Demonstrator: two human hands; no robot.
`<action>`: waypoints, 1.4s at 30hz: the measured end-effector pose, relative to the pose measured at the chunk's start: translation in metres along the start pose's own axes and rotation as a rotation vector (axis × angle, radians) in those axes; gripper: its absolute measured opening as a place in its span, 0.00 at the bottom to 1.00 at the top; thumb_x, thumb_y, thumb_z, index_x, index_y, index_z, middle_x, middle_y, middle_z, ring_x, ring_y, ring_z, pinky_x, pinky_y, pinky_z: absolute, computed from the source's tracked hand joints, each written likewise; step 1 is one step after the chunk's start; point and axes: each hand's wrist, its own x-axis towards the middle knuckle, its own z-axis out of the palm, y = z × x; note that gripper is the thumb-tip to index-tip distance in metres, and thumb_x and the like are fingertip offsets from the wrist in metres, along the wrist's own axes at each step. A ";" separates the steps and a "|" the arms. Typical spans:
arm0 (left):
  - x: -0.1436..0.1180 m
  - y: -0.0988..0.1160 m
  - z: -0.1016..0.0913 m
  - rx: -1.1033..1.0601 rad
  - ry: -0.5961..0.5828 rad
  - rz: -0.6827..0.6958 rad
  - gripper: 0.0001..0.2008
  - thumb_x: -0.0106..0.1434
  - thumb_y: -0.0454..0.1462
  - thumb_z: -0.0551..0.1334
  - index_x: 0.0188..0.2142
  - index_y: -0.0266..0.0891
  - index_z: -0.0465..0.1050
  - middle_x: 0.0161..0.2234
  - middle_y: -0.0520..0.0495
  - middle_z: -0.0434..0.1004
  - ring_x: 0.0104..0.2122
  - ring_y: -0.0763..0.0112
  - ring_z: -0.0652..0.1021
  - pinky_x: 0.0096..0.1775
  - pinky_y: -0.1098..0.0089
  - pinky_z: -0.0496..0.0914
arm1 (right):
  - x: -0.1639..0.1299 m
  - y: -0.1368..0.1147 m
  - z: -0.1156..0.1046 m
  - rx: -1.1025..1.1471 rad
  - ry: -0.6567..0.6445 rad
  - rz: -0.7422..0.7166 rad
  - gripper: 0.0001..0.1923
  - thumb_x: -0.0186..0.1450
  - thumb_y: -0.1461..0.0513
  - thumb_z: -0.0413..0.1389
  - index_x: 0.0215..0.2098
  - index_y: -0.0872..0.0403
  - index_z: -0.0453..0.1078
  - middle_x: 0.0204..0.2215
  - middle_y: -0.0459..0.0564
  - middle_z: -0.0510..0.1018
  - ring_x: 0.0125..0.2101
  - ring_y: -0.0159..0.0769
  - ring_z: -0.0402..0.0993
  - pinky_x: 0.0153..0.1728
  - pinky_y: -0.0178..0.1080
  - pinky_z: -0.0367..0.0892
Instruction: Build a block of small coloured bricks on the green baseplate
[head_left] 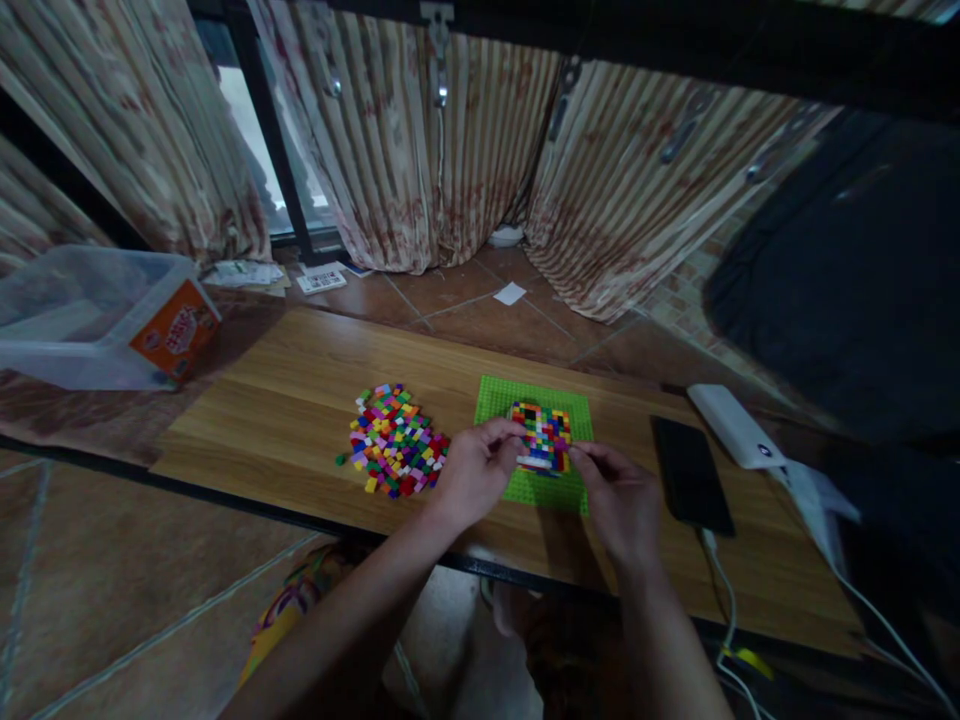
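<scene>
Green baseplate (534, 440) on the wooden table (285, 400) carries a partly built brick patch (541, 438), both hands pinching at it, left hand (474, 478) seemingly on a white piece, right hand (619, 500) steadying, while the loose pile (396, 442) remains large.

A flat, square, bright green studded plastic baseplate (537, 440) lies on the wooden desk (285, 400), its far edge bare and its near edge partly hidden by the hands. On its middle sits a small block of multicoloured plastic bricks (541, 438), built in tight rows of red, yellow, blue, white, green and pink, pressed flat onto the studs. The left hand (474, 472) touches the block's left side with its fingertips, and the right hand (621, 498) touches its right near corner. Just to the left of the baseplate, apart from it, lies a loose heap of tiny multicoloured plastic bricks (396, 440), spread flat on the desk, with one green piece strayed to its left.
</scene>
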 end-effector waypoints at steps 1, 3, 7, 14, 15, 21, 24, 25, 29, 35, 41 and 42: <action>0.000 -0.001 -0.001 0.006 -0.003 0.007 0.09 0.62 0.34 0.57 0.38 0.37 0.76 0.30 0.49 0.79 0.28 0.74 0.76 0.31 0.75 0.69 | 0.000 0.001 0.000 -0.011 -0.018 -0.013 0.12 0.56 0.55 0.61 0.32 0.55 0.78 0.31 0.51 0.82 0.33 0.40 0.77 0.39 0.42 0.69; 0.001 -0.005 -0.002 0.025 -0.004 0.022 0.10 0.62 0.34 0.56 0.38 0.37 0.76 0.30 0.50 0.79 0.27 0.74 0.76 0.31 0.75 0.69 | -0.001 0.002 0.000 -0.039 -0.055 -0.039 0.12 0.57 0.55 0.60 0.33 0.54 0.78 0.32 0.51 0.82 0.34 0.40 0.77 0.39 0.42 0.69; 0.002 -0.011 -0.005 0.071 0.015 0.042 0.10 0.63 0.36 0.56 0.39 0.38 0.76 0.29 0.50 0.79 0.27 0.74 0.76 0.30 0.75 0.69 | -0.001 0.004 -0.001 -0.148 -0.080 -0.085 0.12 0.59 0.55 0.58 0.33 0.53 0.78 0.32 0.50 0.81 0.34 0.39 0.76 0.39 0.42 0.67; 0.002 -0.007 -0.005 0.094 0.015 0.020 0.10 0.62 0.35 0.56 0.38 0.38 0.76 0.28 0.50 0.78 0.26 0.74 0.75 0.30 0.74 0.69 | 0.000 0.006 0.001 -0.219 -0.088 -0.162 0.12 0.59 0.54 0.58 0.33 0.52 0.79 0.32 0.50 0.79 0.34 0.38 0.73 0.37 0.40 0.64; 0.002 -0.007 -0.005 0.092 0.014 0.021 0.10 0.62 0.36 0.56 0.38 0.38 0.76 0.28 0.50 0.78 0.26 0.74 0.75 0.30 0.74 0.69 | 0.001 0.007 0.001 -0.214 -0.076 -0.165 0.12 0.58 0.54 0.58 0.32 0.52 0.79 0.32 0.49 0.78 0.34 0.38 0.72 0.36 0.40 0.64; 0.002 -0.010 -0.005 0.094 0.014 0.019 0.10 0.62 0.36 0.56 0.38 0.38 0.76 0.28 0.50 0.78 0.26 0.73 0.75 0.30 0.74 0.69 | 0.008 0.012 0.005 -0.087 0.004 -0.002 0.15 0.51 0.52 0.64 0.30 0.55 0.76 0.26 0.47 0.77 0.25 0.32 0.67 0.30 0.38 0.63; 0.002 -0.009 -0.005 0.110 0.018 0.009 0.10 0.62 0.35 0.56 0.38 0.38 0.76 0.29 0.50 0.79 0.26 0.74 0.75 0.29 0.74 0.68 | 0.009 0.012 0.007 0.059 0.001 0.127 0.17 0.45 0.53 0.67 0.27 0.55 0.74 0.24 0.45 0.76 0.26 0.32 0.69 0.30 0.37 0.64; 0.002 -0.008 -0.005 0.112 0.020 0.003 0.11 0.62 0.35 0.56 0.38 0.38 0.76 0.29 0.50 0.79 0.26 0.74 0.75 0.29 0.74 0.68 | 0.009 0.011 0.007 0.100 -0.005 0.165 0.18 0.44 0.53 0.68 0.26 0.55 0.73 0.24 0.44 0.76 0.26 0.32 0.69 0.30 0.37 0.64; 0.003 -0.006 -0.004 0.114 0.022 -0.004 0.11 0.61 0.35 0.56 0.39 0.37 0.77 0.30 0.49 0.79 0.26 0.73 0.75 0.29 0.74 0.68 | 0.009 0.007 0.010 0.179 0.004 0.266 0.20 0.40 0.52 0.69 0.23 0.54 0.70 0.22 0.42 0.74 0.24 0.31 0.68 0.26 0.35 0.60; 0.002 -0.008 -0.006 0.131 0.019 0.025 0.11 0.61 0.35 0.56 0.39 0.38 0.77 0.29 0.50 0.80 0.27 0.73 0.76 0.30 0.75 0.69 | 0.009 0.010 0.012 0.177 -0.036 0.272 0.20 0.41 0.51 0.68 0.23 0.54 0.69 0.21 0.41 0.73 0.22 0.30 0.65 0.23 0.34 0.57; 0.007 -0.010 -0.035 0.185 0.150 0.083 0.10 0.61 0.37 0.59 0.39 0.37 0.76 0.32 0.47 0.80 0.33 0.70 0.78 0.38 0.72 0.71 | 0.011 0.006 0.005 0.334 0.049 0.257 0.19 0.44 0.50 0.67 0.23 0.54 0.68 0.19 0.40 0.69 0.20 0.27 0.61 0.23 0.33 0.56; 0.008 -0.011 -0.043 0.199 0.220 0.106 0.10 0.60 0.38 0.60 0.39 0.37 0.76 0.34 0.46 0.80 0.35 0.69 0.79 0.40 0.71 0.71 | 0.011 0.005 0.003 0.378 0.118 0.226 0.19 0.46 0.50 0.66 0.23 0.53 0.67 0.18 0.39 0.67 0.19 0.26 0.60 0.23 0.33 0.55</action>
